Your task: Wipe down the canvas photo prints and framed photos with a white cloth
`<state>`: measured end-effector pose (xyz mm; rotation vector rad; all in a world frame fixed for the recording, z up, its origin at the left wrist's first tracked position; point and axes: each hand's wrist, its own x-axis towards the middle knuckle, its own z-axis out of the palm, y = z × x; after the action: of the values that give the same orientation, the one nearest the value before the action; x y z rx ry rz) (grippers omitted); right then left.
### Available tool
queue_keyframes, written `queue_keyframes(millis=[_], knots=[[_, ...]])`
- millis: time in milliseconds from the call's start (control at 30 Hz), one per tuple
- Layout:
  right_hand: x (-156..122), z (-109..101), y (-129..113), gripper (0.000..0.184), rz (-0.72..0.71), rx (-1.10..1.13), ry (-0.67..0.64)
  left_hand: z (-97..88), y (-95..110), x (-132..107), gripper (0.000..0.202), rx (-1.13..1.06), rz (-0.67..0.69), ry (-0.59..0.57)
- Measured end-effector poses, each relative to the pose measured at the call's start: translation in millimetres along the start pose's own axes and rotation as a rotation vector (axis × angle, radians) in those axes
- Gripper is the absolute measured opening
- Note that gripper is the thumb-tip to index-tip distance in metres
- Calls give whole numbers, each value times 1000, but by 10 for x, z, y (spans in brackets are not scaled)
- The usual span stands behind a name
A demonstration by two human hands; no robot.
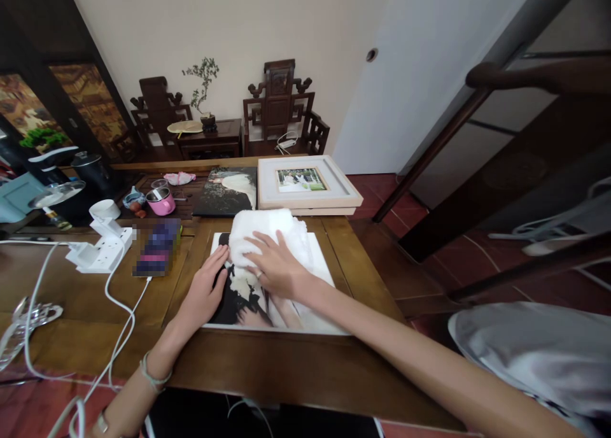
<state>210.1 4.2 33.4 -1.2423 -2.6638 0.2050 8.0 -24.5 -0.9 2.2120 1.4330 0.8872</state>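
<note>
In head view: rests right hand point(279, 269), fingers spread and unclenched, on cloth point(265, 223). Lays left hand point(207, 288), fingers extended and grasping nothing, along left edge of photo point(240, 290). Shows cloth over upper part of photo, with photo flat on table point(286, 361). Shows dark print point(226, 193) and framed picture point(310, 180) side by side beyond cloth. Shows phone point(157, 250) left of photo, pixelated and unreadable, just beside power strip point(109, 252).

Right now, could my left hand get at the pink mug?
Probably yes: your left hand rests on the photo print, and nothing seems to block its way over the tabletop to the pink mug.
</note>
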Motion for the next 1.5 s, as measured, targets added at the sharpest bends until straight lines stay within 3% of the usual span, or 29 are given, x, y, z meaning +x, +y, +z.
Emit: queue_keyframes(millis=[167, 233, 400, 533, 667, 800, 933, 1067, 1200, 1367, 1500], knots=[[-560, 5, -360, 38, -99, 83, -71, -14, 18, -1, 46, 0, -5, -12], [-830, 13, -466, 35, -160, 145, -43, -15, 22, -1, 46, 8, -8, -13], [-1262, -1, -377, 33, -180, 190, 71, -1, 9, -2, 45, 19, -2, 4], [-1246, -26, -6, 31, -37, 98, 133, 21, -11, -6, 44, 21, 7, 12], [-964, -37, 204, 34, 86, 23, 138, 14, 22, -8, 45, 5, -4, 26], [-589, -50, 30, 42, 74, 3, 43, -30, 94, -15, 45, -73, -1, 93], [-427, -8, -264, 41, -171, 75, -95, -65, 116, -30, 46, -183, -15, 176], [-631, 44, -410, 31, -367, 186, -87, -77, 118, -41, 50, -238, -49, 198], [-1002, -26, -410, 27, -427, 265, -41, -66, 137, -38, 48, -194, -68, 149], [-1279, -165, -207, 23, -307, 265, -13, -38, 121, -22, 45, -44, -28, 34], [-1198, -109, 97, 25, -144, 220, 122, -27, 101, -17, 43, -17, 7, 3]])
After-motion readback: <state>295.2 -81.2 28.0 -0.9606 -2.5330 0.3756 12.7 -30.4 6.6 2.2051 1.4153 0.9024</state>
